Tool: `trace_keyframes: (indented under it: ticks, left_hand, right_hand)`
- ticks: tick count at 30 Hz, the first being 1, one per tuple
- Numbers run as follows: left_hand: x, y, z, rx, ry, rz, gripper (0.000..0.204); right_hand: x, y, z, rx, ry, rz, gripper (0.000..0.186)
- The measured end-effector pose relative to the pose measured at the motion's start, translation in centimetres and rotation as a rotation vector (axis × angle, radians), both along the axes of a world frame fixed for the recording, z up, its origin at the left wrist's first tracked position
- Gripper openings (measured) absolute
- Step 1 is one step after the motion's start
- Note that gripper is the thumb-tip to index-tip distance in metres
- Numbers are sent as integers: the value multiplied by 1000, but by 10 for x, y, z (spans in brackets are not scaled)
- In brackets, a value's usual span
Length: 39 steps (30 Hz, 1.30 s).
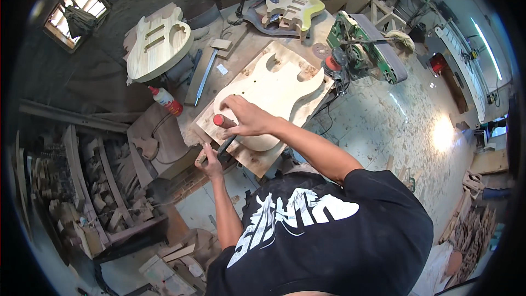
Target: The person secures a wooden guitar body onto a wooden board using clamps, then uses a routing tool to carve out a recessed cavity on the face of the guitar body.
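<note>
A pale wooden electric-guitar body (pixel 263 90) lies flat on a light wooden board (pixel 263 160) on the workbench. My right hand (pixel 246 116) reaches over its near left edge, with curled fingers and thumb around a red cylindrical end piece (pixel 223 121) of what looks like a clamp. A dark bar (pixel 227 144) runs below this red piece, at the board's near left edge. Lower and to the left, my left hand (pixel 210 163) is closed around the bar's lower end. My fingers hide part of the tool there.
Another guitar body (pixel 158 41) stands at the far left; a yellow-edged one (pixel 295 11) lies at the back. A green belt sander (pixel 364 44) and a red-and-black power sander (pixel 337 66) flank the board's right side. A glue bottle (pixel 166 101) sits left. Wood scraps (pixel 115 186) fill shelves.
</note>
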<state>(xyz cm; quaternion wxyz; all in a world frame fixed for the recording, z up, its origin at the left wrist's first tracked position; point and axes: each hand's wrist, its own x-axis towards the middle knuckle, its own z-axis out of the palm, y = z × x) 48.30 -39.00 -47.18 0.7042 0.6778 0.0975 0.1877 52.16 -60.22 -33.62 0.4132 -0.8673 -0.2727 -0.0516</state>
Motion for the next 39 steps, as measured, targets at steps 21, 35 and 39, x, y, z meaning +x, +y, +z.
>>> trace_keyframes:
  ticks: [21, 35, 39]
  left_hand:
    - [-4, 4, 6, 94, 43, 24, 46]
    - [-3, 6, 0, 57, 9, -2, 44]
    - [-4, 5, 1, 56, 23, 1, 44]
  right_hand:
    - [15, 14, -20, 175, 371, 226, 38]
    - [12, 14, 4, 76, 279, 164, 31]
    - [1, 12, -9, 21, -186, -24, 39]
